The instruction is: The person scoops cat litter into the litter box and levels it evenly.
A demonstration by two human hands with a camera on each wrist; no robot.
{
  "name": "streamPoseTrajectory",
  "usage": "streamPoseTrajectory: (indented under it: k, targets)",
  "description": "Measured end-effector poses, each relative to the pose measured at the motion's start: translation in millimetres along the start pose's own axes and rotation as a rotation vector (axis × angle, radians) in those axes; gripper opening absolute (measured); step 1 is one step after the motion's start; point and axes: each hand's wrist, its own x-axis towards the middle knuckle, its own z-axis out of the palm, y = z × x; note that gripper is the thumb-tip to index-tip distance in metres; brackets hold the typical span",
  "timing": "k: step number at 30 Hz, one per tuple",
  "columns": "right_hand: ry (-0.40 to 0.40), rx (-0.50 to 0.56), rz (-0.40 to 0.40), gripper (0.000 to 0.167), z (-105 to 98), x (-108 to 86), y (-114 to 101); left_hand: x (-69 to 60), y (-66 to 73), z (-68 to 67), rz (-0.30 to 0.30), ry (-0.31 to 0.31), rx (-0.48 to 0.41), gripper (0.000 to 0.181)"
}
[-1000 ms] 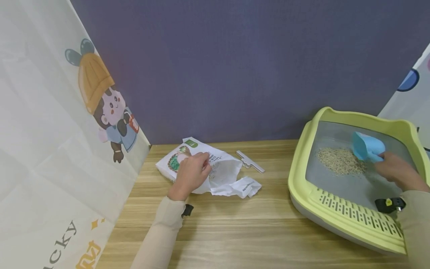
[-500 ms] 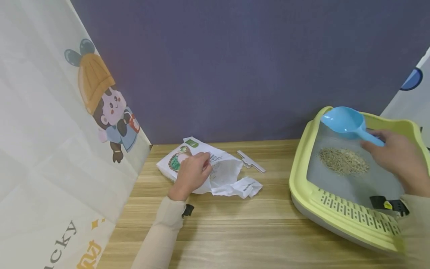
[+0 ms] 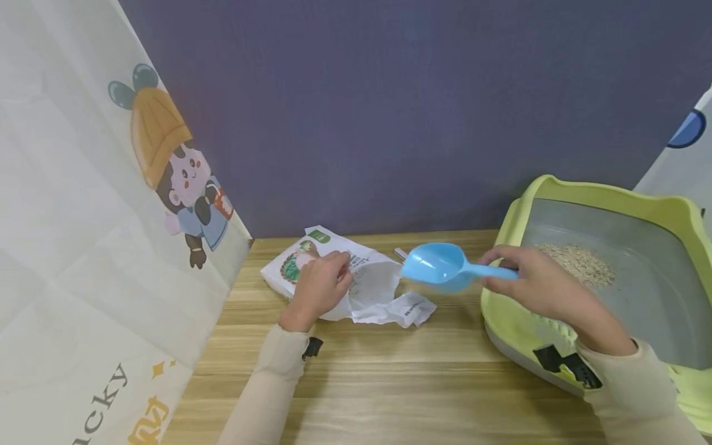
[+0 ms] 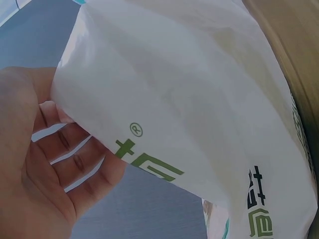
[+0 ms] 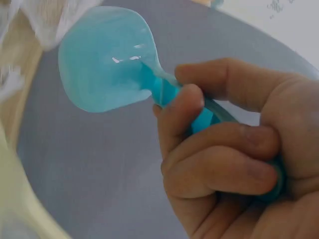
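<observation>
A white printed bag lies on its side on the wooden table, its torn mouth facing right. My left hand pinches the bag's upper edge; in the left wrist view the thumb and fingers of that hand hold the white film. My right hand grips the handle of a blue scoop, whose bowl hangs just right of the bag's mouth. Seen from the right wrist, the fingers curl round the handle and the scoop bowl holds nothing visible.
At the right stands a yellow-rimmed litter box with a grey floor and a pile of pale pellets. A light clip lies behind the scoop, mostly hidden. A dark panel rises behind the table, a printed white sheet at the left.
My right hand has lifted the scoop out of the litter box and carried it left to near the bag's mouth. The left hand has stayed on the bag.
</observation>
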Motion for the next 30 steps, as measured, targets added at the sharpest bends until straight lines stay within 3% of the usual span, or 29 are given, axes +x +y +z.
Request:
streamPoseTrajectory:
  k: [8, 13, 20, 30]
  targets:
    - [-0.039, 0.091, -0.078, 0.019, 55, 25.4, -19, -1.3, -0.9, -1.2, 0.012, -0.002, -0.01, 0.023]
    - [-0.027, 0.047, -0.108, 0.018, 80, 40.5, -19, -1.0, 0.3, -2.4, 0.009, -0.01, -0.006, 0.022]
    - [-0.03, -0.062, -0.086, 0.021, 82, 50.1, -25, 0.4, 2.6, -3.5, 0.024, -0.016, 0.011, 0.021]
    - [-0.124, -0.019, -0.036, 0.025, 87, 68.2, -29, -1.2, 3.7, -3.3, 0.024, -0.013, 0.023, 0.021]
